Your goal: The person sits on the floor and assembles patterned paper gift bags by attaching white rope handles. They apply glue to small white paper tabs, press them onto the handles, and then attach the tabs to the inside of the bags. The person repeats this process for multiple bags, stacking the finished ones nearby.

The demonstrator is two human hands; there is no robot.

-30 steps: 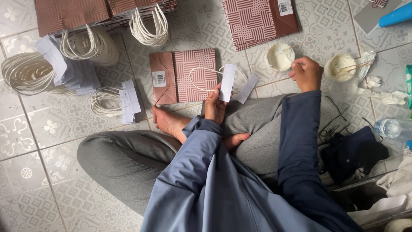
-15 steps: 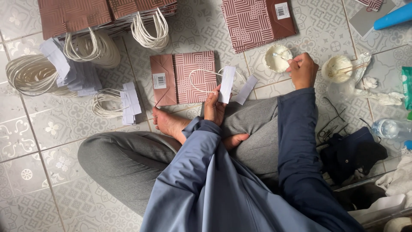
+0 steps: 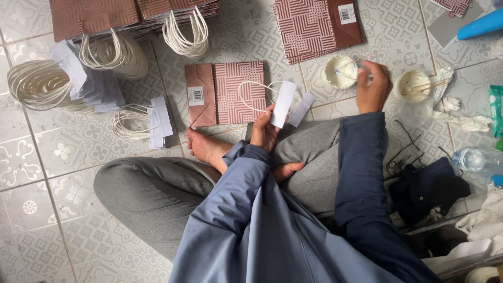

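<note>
Reaching right hand [image 3: 373, 84] over glue cup [image 3: 341, 72]; left hand [image 3: 263, 131] pinches paper strip [image 3: 283, 104].

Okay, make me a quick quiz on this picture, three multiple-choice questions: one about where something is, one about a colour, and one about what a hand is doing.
1. Where does the flattened paper bag nearest the person lie?
A. On the floor tiles just beyond the bare foot
B. On the person's lap
C. Inside the small cup

2. What colour are the cord handles on the stacked bags at the top?
A. Black
B. Off-white
C. Green

3. What is the left hand doing?
A. Resting empty on the knee
B. Holding a white paper strip upright
C. Gripping the water bottle

Answers:
1 A, the bag lies flat on the tiles in front of the foot.
2 B, the looped cords look off-white against the reddish-brown bags.
3 B, the fingers pinch the strip's lower end, while the right hand reaches to the small cup.
</note>
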